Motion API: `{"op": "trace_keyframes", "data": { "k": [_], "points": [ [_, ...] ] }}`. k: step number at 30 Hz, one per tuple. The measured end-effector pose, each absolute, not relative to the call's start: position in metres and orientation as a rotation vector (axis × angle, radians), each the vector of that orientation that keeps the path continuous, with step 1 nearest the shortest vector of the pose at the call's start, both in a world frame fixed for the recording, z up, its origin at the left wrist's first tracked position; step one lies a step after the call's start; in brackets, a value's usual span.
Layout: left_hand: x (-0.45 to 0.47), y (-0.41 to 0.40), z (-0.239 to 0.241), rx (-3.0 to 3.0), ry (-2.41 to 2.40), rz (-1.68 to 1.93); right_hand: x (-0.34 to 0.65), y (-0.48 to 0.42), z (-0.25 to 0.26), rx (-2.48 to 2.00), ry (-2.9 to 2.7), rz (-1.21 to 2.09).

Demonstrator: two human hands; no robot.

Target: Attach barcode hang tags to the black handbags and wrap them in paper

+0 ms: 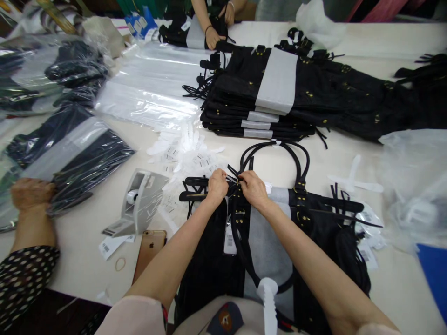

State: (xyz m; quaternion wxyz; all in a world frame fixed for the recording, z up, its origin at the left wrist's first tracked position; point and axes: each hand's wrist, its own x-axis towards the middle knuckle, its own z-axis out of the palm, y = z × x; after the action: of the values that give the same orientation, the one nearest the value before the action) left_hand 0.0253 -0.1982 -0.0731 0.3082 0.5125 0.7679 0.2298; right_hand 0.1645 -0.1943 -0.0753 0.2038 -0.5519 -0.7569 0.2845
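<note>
A black handbag (209, 265) with brass-coloured studs and a light grey band (267, 237) lies in front of me. My left hand (218, 187) is pinched on thin black straps (232, 173) at the bag's upper edge. Close beside it, my right hand (254, 188) has its fingers closed on the same strap ends, by the base of a handle. One loop handle (303, 163) stands up beyond my hands, and the other hangs toward me. A barcode tag (229, 242) hangs below my left hand. A white notched strip (269, 302) lies over the near handle.
Folded black bags (230, 97) are stacked behind. White tags (188, 151), a tape dispenser (143, 197) and a phone (151, 249) lie to the left. Clear plastic bags (150, 88) lie farther back. A co-worker's hand (33, 197) rests on a wrapped bag; another person works across the table.
</note>
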Motion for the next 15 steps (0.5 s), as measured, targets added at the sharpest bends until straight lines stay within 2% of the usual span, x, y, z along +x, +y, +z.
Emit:
{"op": "trace_keyframes", "data": {
  "k": [15],
  "points": [
    [0.020, -0.205, -0.080, 1.297, 1.895, 0.784, 0.145, -0.181, -0.081, -1.664, -2.309, 0.864]
  ]
}}
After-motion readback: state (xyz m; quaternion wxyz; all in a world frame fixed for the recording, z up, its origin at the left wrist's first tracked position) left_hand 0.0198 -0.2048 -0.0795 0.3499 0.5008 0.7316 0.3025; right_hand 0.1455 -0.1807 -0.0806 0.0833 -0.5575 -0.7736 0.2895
